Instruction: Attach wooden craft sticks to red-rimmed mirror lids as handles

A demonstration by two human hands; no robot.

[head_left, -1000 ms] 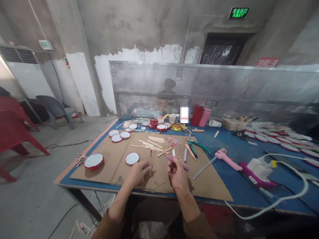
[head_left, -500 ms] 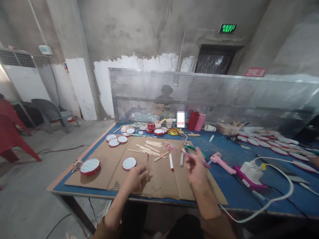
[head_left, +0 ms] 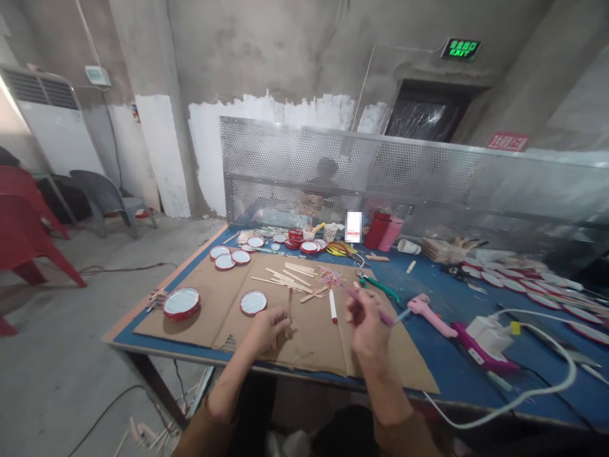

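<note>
A thin wooden stick [head_left: 290, 299] stands upright in the pinched fingers of my left hand [head_left: 267, 330], over the cardboard [head_left: 304, 352]. My right hand [head_left: 368, 327] grips a slim purple pen-like tool [head_left: 386, 318]; its exact kind is unclear. Left of my left hand lies a red-rimmed disc with a pale face [head_left: 253, 302]. A white marker with a red end [head_left: 332, 307] rests between my hands. Beyond them are loose wooden sticks [head_left: 283, 280] and a pile of small coloured bits [head_left: 332, 275].
Thicker red-rimmed discs [head_left: 181, 304] sit at the cardboard's left. On the right are green-handled pliers [head_left: 387, 289], a pink glue gun [head_left: 432, 315] and a purple power strip [head_left: 480, 349] with a white cable. Red and pink bottles [head_left: 377, 231] stand before the perforated metal screen [head_left: 285, 152].
The camera view has shifted, so the table appears further right. My right hand has moved nearer the white marker, covering the grey stick that lay beside it. Both hands keep their holds.
</note>
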